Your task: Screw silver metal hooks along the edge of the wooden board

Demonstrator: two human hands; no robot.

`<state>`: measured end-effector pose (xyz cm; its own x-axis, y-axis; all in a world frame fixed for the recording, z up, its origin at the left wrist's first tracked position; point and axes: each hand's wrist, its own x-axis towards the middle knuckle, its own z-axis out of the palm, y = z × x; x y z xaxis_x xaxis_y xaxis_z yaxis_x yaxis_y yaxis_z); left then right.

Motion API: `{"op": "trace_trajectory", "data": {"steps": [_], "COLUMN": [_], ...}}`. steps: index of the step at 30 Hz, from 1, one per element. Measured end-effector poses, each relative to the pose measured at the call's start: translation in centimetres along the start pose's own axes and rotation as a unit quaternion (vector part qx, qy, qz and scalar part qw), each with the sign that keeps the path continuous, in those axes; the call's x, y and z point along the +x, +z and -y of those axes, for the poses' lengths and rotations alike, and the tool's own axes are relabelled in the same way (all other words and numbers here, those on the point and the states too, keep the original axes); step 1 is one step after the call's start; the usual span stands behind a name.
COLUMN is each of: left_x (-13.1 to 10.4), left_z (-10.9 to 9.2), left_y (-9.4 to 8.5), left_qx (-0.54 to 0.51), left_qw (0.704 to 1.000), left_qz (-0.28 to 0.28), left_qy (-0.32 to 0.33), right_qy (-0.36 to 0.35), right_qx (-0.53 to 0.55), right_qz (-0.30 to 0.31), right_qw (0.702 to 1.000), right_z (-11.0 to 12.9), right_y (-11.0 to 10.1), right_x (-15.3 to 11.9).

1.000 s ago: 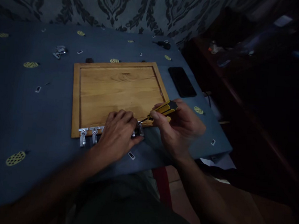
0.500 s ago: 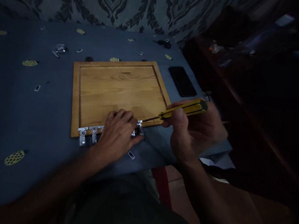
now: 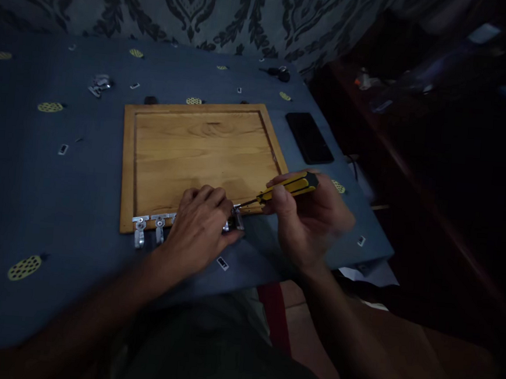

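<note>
A framed wooden panel [image 3: 208, 145] lies flat on the blue patterned cloth. Along its near edge sit several metal hinges, among them a left one [image 3: 140, 230] and its neighbour [image 3: 159, 228]. My left hand [image 3: 200, 223] bends over that edge, thumb and fingers closed around a hinge [image 3: 236, 218] at its right, partly hidden by the fingers. In my right hand [image 3: 307, 217] is a yellow and black screwdriver [image 3: 288, 187], held slanting down to the left. Its tip meets or nearly meets the hinge by my left fingertips; exact contact is hard to see.
A black phone [image 3: 309, 138] lies right of the panel. Loose metal hinges [image 3: 100, 84] rest at the back left, and keys [image 3: 278, 73] at the back right. A dark reddish wooden ledge [image 3: 384, 135] runs along the right side. Patterned fabric [image 3: 183, 9] rises behind.
My right hand has moved left and slightly down with the screwdriver, and the handle now sits closer to the hinge. My left hand and the panel have stayed in place.
</note>
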<state>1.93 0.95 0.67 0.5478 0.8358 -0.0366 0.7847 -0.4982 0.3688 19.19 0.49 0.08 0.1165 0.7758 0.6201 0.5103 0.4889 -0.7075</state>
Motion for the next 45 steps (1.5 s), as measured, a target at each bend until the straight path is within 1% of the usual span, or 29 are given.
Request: {"op": "trace_trajectory", "data": {"steps": [5,7,10,12,13,16,21,23,26,28,30,32,36,38,42,45], "left_x": [-0.1,-0.2,-0.2,-0.2,-0.2,-0.2,-0.1,0.0,0.0,0.0,-0.1,-0.1,-0.1,-0.1,-0.1,-0.1], "left_z": [0.2,0.3,0.3,0.2,0.2,0.2,0.0,0.0,0.0,0.0,0.1,0.2,0.1,0.0,0.0,0.0], "left_y": [0.4,0.5,0.6,0.6,0.6,0.5,0.2,0.1,0.0,0.1,0.1,0.2,0.2,0.1,0.0,0.0], "left_qx": [-0.006,-0.008,-0.006,-0.004,-0.003,-0.003,-0.004,-0.001,-0.001,-0.006,-0.009,-0.010,-0.007,-0.004,-0.003,-0.003], "left_qw": [1.000,0.999,1.000,1.000,1.000,0.999,1.000,1.000,1.000,1.000,1.000,1.000,1.000,1.000,1.000,1.000], "left_qz": [-0.021,-0.030,-0.026,-0.027,-0.030,-0.032,-0.015,-0.003,0.004,-0.003,-0.015,-0.018,-0.013,-0.009,-0.002,-0.007], "left_qy": [0.008,0.010,0.007,0.007,0.008,0.010,0.005,0.000,-0.005,-0.002,0.002,0.004,0.006,0.003,0.000,0.002], "right_qy": [-0.015,0.000,0.035,0.044,0.043,0.014,-0.048,-0.067,-0.060,-0.045,-0.037,-0.034,-0.019,-0.012,-0.024,-0.029], "right_qx": [0.038,0.053,0.075,0.082,0.081,0.058,-0.025,-0.039,-0.030,-0.020,-0.018,-0.027,-0.060,-0.059,-0.048,-0.041], "right_qz": [0.066,0.088,0.141,0.172,0.177,0.152,0.051,0.031,-0.009,-0.057,-0.088,-0.083,-0.021,-0.001,0.005,0.008], "right_qw": [0.997,0.995,0.987,0.981,0.980,0.987,0.997,0.997,0.998,0.997,0.995,0.996,0.998,0.998,0.999,0.999], "right_z": [0.5,0.9,1.2,1.2,1.1,1.0,0.9,0.9,1.0,1.4,1.7,1.9,1.4,1.0,0.3,0.2], "right_y": [-0.4,-0.8,-1.6,-2.0,-2.1,-1.8,-0.4,0.0,-0.1,-0.4,-0.7,-1.0,-1.1,-1.1,-0.9,-0.7], "right_x": [0.5,1.0,1.7,2.1,2.3,2.4,1.9,1.5,1.2,1.1,1.0,1.0,0.7,0.4,0.2,0.2]}}
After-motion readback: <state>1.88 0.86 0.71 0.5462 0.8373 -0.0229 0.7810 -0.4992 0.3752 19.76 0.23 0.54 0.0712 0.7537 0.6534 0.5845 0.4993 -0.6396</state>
